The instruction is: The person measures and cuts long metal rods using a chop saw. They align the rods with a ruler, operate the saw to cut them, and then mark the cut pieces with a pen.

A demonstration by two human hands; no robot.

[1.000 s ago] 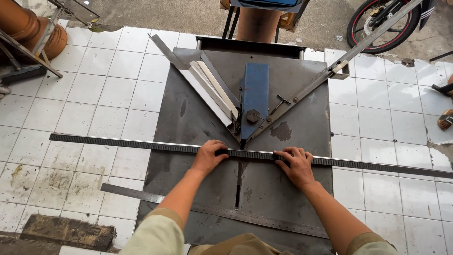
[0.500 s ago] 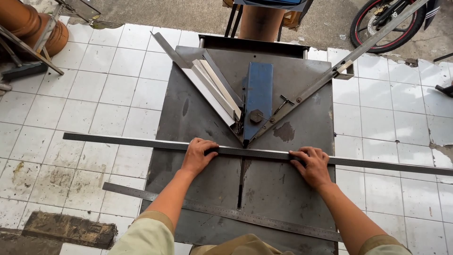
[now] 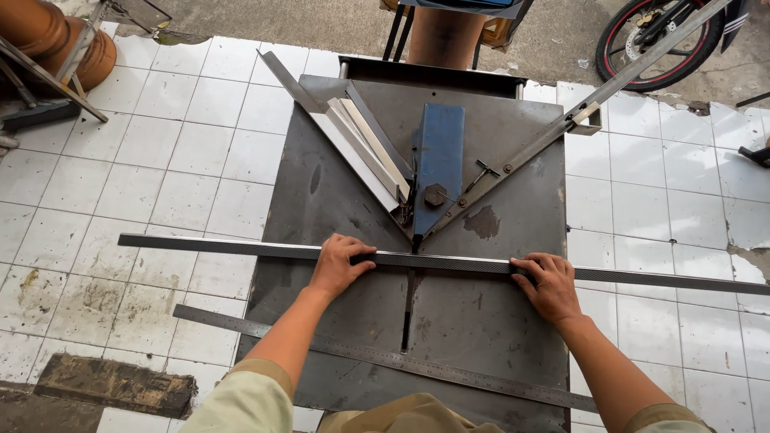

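Head-camera view, looking straight down: a person presses 2 bare hands onto a long, dark grey metal strip [image 3: 449, 262] that lies crosswise over a dark steel work table [image 3: 321, 200] and overhangs it on both sides above a white tiled floor [image 3: 160, 160]. The left hand [image 3: 340, 265] lies flat on the strip left of centre, fingers curled over its far edge, thumb stretched along it. The right hand [image 3: 549, 285] grips the strip right of centre, fingers spread and wrapped over the top. Between the hands, just beyond the strip, sits the point of a V-shaped metal angle guide [image 3: 417, 232], its 2 arms running away to the far left and far right corners. A blue rectangular steel plate [image 3: 439, 156] stands inside the V, with a dark hexagonal bolt head [image 3: 434, 196] at its near end. A narrow slot [image 3: 408, 309] runs down the table toward the person. Nearer the body, a long steel ruler [image 3: 385, 359] lies at a slant, well apart from both hands. A motorcycle wheel [image 3: 654, 40] shows at the top right.
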